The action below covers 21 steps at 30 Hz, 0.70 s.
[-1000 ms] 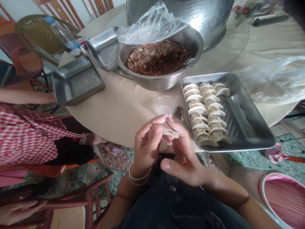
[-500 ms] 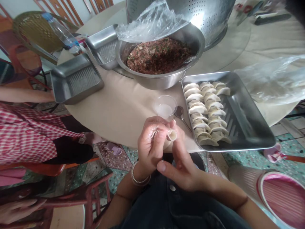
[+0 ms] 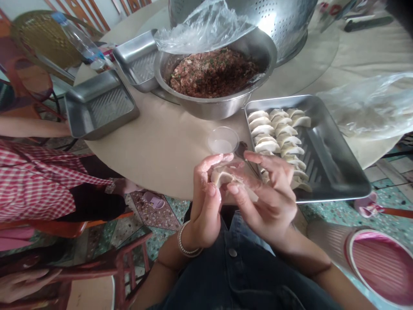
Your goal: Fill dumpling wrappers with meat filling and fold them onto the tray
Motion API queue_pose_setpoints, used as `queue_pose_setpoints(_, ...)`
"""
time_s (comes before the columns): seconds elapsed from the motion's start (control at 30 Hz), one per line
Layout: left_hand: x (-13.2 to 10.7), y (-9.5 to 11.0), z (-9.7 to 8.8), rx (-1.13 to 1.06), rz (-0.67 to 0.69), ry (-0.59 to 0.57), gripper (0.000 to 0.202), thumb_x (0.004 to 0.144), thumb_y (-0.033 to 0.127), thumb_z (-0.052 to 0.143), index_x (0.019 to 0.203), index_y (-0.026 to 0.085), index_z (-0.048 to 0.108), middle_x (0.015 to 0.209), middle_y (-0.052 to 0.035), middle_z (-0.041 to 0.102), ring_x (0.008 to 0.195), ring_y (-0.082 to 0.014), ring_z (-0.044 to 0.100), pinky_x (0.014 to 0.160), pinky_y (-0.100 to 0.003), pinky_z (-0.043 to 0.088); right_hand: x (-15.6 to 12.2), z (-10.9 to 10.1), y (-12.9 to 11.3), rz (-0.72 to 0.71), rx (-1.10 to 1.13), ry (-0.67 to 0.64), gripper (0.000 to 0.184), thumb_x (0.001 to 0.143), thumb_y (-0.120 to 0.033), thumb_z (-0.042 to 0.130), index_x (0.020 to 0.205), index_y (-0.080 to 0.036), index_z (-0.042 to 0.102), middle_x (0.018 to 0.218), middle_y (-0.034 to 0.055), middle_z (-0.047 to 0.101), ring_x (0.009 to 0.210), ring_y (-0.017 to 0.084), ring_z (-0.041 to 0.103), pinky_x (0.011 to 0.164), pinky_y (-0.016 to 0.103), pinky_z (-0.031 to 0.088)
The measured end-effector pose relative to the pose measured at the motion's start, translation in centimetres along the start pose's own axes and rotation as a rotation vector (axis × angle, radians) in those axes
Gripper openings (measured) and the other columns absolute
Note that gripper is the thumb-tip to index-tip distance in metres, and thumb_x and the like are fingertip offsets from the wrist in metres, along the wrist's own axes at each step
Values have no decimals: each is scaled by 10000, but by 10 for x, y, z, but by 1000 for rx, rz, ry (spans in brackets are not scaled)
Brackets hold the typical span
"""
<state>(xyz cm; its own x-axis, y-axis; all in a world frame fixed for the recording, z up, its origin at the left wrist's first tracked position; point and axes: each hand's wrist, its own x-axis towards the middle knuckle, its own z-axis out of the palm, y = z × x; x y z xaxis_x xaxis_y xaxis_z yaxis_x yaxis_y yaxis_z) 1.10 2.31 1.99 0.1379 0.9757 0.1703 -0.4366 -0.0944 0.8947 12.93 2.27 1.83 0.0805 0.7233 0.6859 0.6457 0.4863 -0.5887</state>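
A pale dumpling (image 3: pixel 222 175) sits between both my hands just in front of the table edge. My left hand (image 3: pixel 205 202) curls around it from the left, fingers floury. My right hand (image 3: pixel 267 199) pinches its right side with thumb and fingers. Just beyond them stand a small clear cup of water (image 3: pixel 223 140) and a spoon (image 3: pixel 242 151). To the right, a steel tray (image 3: pixel 335 168) holds several folded dumplings (image 3: pixel 279 133) in rows. A steel bowl (image 3: pixel 219 107) of minced meat filling (image 3: pixel 213 73) stands behind the cup.
Two empty steel trays (image 3: pixel 100 105) (image 3: pixel 137 58) lie at the left of the round table, a large colander (image 3: pixel 274 21) at the back, a plastic bag (image 3: pixel 368 107) at right. A person in a red checked top (image 3: pixel 45 181) sits at left. A pink bucket (image 3: pixel 380 267) stands on the floor.
My right hand came up from below the dumpling and now pinches it with thumb and fingers; both hands shifted slightly right, toward the filled tray.
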Motion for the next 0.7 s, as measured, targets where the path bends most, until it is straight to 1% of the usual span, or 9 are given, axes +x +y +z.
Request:
queue_pose_setpoints(0.07,-2,2,2,-28,-3,18,333,979,388,405,1267,309,550,1375,-32,535,1251,-225,541,1063,-385,483,2,-2,-1,-33,-62,52,246,816,-203,678,1030,-324,669,1118,36,612,1051,252,553,879,479,479)
queue_pose_setpoints(0.13,-1,3,3,-102,-69,27,321,980,382,400,1248,315,564,1356,-32,568,1260,-221,546,1031,-383,515,4,-4,-3,-74,-64,83,230,804,-164,683,986,-305,672,1034,25,629,1001,228,562,843,430,490)
queue_pose_setpoints(0.2,2,4,3,-218,-223,-21,312,975,415,397,1207,318,582,1307,-36,613,1227,-223,582,970,-386,558,3,-6,-3,-109,-28,101,224,796,-139,683,968,-282,667,953,17,633,964,209,560,819,390,491)
queue_pose_setpoints(0.3,9,1,2,-391,-461,-120,388,966,494,355,1157,271,607,1177,-76,677,1138,-246,646,890,-420,594,0,-7,-2,-104,30,107,244,805,-129,666,988,-291,663,868,5,624,929,198,552,792,372,489)
queue_pose_setpoints(0.37,13,-2,1,-471,-535,-141,394,960,488,368,1128,245,629,1088,-78,705,1100,-240,666,893,-416,592,-2,-6,0,-79,53,94,236,821,-149,656,998,-304,672,873,6,625,947,204,545,807,388,481)
queue_pose_setpoints(0.47,15,-3,0,-517,-536,-108,342,947,455,419,1063,245,662,1024,-56,723,1076,-226,677,895,-393,591,-5,-5,5,-76,44,22,237,831,-195,677,1043,-300,690,1003,22,646,1036,232,532,900,444,440)
queue_pose_setpoints(0.57,16,-1,-1,-537,-528,-64,324,955,422,418,1023,242,679,1072,-50,716,1100,-235,666,879,-394,599,-5,-7,10,-98,35,-76,455,805,-340,720,1248,-322,618,1178,44,632,1106,267,523,950,486,431)
queue_pose_setpoints(0.63,16,0,-1,-561,-529,-60,310,961,400,419,1028,250,682,1100,-42,710,1109,-234,661,873,-392,602,-5,-9,11,-101,23,-95,574,781,-381,738,1325,-340,558,1213,44,626,1109,274,527,932,490,454)
queue_pose_setpoints(0.7,16,1,-1,-567,-521,-83,303,960,403,425,1024,258,683,1069,-43,718,1102,-233,665,861,-387,607,-6,-9,12,-80,26,-58,495,785,-315,743,1259,-362,606,1184,25,638,1098,262,527,912,480,461)
